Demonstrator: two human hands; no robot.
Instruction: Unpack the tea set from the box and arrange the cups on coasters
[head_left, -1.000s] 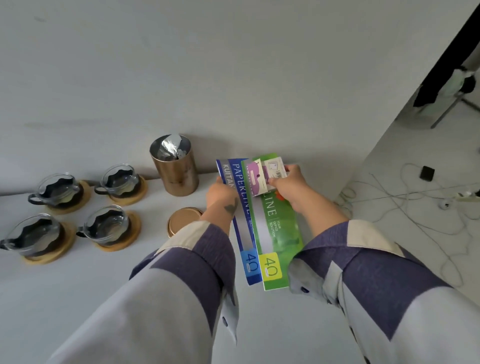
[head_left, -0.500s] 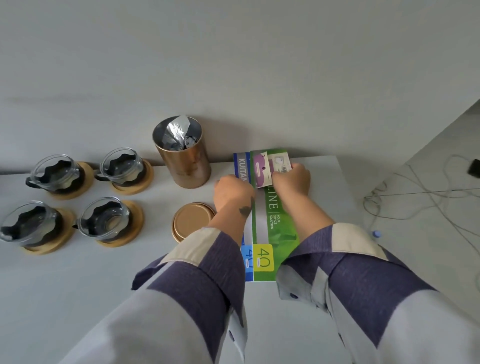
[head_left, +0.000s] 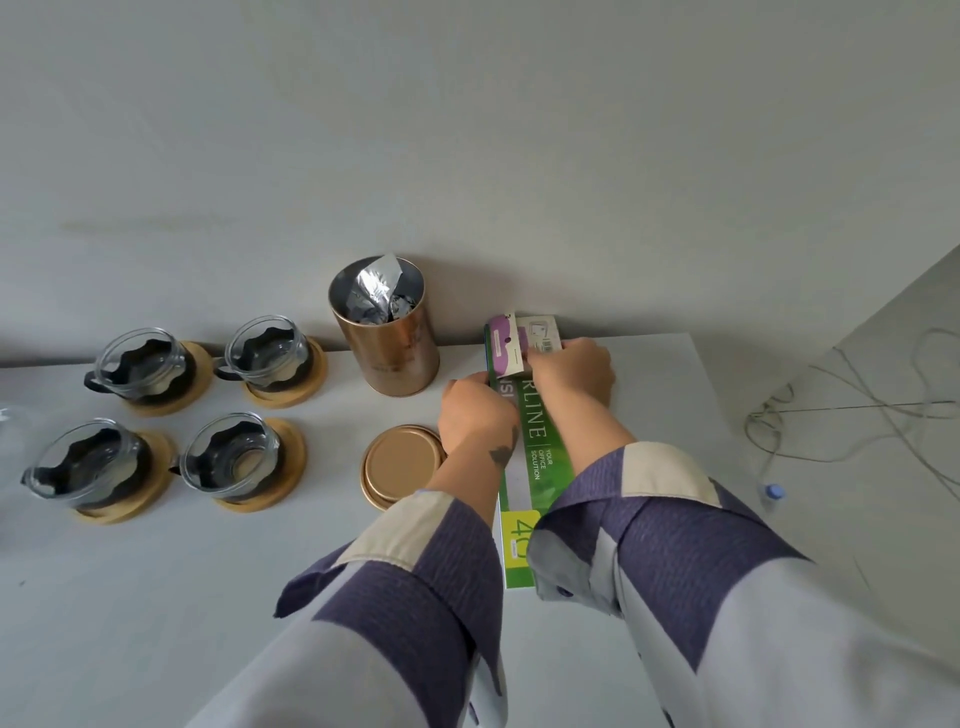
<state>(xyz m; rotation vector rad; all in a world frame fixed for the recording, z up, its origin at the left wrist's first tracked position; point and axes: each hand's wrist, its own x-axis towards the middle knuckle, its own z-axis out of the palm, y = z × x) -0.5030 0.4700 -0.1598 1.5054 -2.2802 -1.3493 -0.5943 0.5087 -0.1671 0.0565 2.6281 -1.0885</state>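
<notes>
Several glass cups with dark holders sit on round wooden coasters at the left: two at the back (head_left: 140, 364) (head_left: 267, 353) and two nearer (head_left: 85, 465) (head_left: 231, 457). At the table's back right lies a green paper pack (head_left: 540, 452), flat on the table. My left hand (head_left: 475, 415) grips its left edge with curled fingers. My right hand (head_left: 571, 371) holds a small purple and white card packet (head_left: 511, 345) against the pack's far end. The blue pack beneath is almost fully hidden.
An open copper tin (head_left: 387, 353) with a foil bag inside stands by the wall, and its lid (head_left: 402, 465) lies in front of it. The white table (head_left: 156, 597) ends just right of the packs. Cables (head_left: 831, 415) trail on the floor beyond that edge.
Both hands have lowered the packs toward the wall and onto the table. The green pack now covers the blue one.
</notes>
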